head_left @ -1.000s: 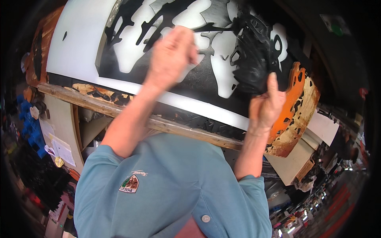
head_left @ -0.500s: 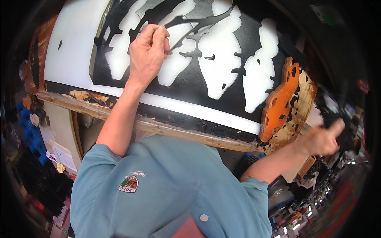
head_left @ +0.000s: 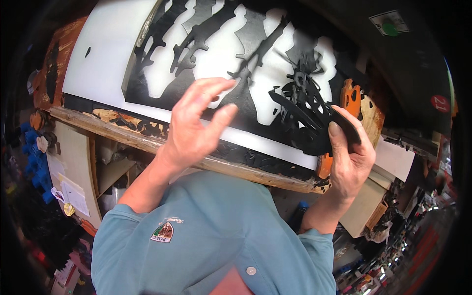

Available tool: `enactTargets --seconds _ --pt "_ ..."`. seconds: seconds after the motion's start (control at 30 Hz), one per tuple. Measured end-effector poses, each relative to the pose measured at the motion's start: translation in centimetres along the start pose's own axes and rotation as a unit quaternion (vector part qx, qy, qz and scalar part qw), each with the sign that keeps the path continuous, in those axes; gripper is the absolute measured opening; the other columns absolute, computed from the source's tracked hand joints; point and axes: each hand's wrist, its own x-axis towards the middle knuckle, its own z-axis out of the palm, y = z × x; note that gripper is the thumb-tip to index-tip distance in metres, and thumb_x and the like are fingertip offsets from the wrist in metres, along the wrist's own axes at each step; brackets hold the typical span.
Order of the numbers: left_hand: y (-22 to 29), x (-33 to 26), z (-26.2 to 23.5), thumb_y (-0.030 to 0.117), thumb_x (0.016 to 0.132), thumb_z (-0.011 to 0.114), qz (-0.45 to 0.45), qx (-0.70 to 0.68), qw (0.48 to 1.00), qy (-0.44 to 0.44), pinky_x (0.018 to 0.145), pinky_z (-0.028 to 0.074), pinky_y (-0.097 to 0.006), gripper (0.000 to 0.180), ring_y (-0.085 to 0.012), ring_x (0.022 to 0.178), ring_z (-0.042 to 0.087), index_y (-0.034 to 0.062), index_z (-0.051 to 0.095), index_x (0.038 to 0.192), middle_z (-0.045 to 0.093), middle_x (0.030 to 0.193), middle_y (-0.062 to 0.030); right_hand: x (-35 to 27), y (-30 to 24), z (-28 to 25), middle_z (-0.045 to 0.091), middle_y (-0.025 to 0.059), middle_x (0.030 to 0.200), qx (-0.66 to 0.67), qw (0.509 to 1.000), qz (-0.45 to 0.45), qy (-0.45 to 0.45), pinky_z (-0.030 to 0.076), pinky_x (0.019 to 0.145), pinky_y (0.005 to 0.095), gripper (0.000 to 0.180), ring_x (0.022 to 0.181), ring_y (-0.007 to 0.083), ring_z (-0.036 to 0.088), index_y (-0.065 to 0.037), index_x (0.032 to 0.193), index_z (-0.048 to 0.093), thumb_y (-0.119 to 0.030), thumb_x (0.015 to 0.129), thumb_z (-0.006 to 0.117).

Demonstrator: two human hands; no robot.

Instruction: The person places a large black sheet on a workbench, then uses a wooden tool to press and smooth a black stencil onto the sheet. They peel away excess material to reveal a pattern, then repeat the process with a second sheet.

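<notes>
My right hand [head_left: 351, 155] grips a bundle of thin black cut-out pieces [head_left: 307, 118] between thumb and fingers, held over the right part of the work surface. The pieces have lobed outlines and holes; how many there are I cannot tell. My left hand [head_left: 199, 125] hangs above the near edge of a black sheet [head_left: 184, 83], its fingers and thumb apart and nothing in them. Long cut-outs in that sheet show the white board [head_left: 101, 59] underneath. Near the left fingertips lies a narrow, branched black strip [head_left: 263, 51]. The bundle and right hand partly hide an orange cutting die [head_left: 351, 98].
A wooden rail [head_left: 113, 129] runs along the near edge, with black scraps [head_left: 150, 129] behind it. Worn wood [head_left: 372, 115] lies beside the orange die. A dark machine part [head_left: 413, 64] overhangs the right side. Papers [head_left: 73, 194] hang on a panel at lower left.
My left hand has let go of the thin black strip, opened and moved down toward me. My right hand has come in from the far right with the bundle of black pieces.
</notes>
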Motion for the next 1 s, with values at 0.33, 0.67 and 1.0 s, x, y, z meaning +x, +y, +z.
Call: enactTargets --seconds 0.33,0.67,1.0 --pt "7.2 7.9 1.0 0.024 0.082 0.093 0.263 -0.046 0.945 -0.190 0.103 0.057 -0.044 0.077 -0.0355 0.125 0.069 0.0036 0.059 0.149 0.070 0.138 -0.0169 2.5 -8.0 -2.3 0.078 0.0096 0.098 -0.013 0.978 -0.148 -0.147 0.054 0.086 0.0241 0.026 0.092 0.0138 0.072 0.006 0.113 0.077 0.009 0.088 0.075" --pt "8.9 3.4 3.4 0.015 0.104 0.074 -0.127 -0.355 0.919 -0.119 0.073 0.055 -0.023 0.019 -0.0029 0.081 0.063 -0.0014 0.071 0.113 0.071 0.092 0.0011 0.5 -2.1 0.7 0.072 0.0096 0.127 0.234 0.968 -0.079 -0.041 0.055 0.099 0.0273 0.046 0.112 0.0144 0.068 0.006 0.143 0.061 -0.001 0.100 0.076" --pt "8.6 1.3 6.2 0.026 0.110 0.067 -0.128 -0.395 0.910 -0.011 0.082 0.056 -0.023 0.031 -0.0055 0.092 0.065 -0.0013 0.068 0.124 0.073 0.104 -0.0025 -0.8 0.8 1.4 0.070 0.0135 0.133 0.274 0.952 -0.103 -0.087 0.052 0.106 0.0311 0.051 0.119 0.0177 0.066 0.008 0.148 0.056 -0.009 0.104 0.073"
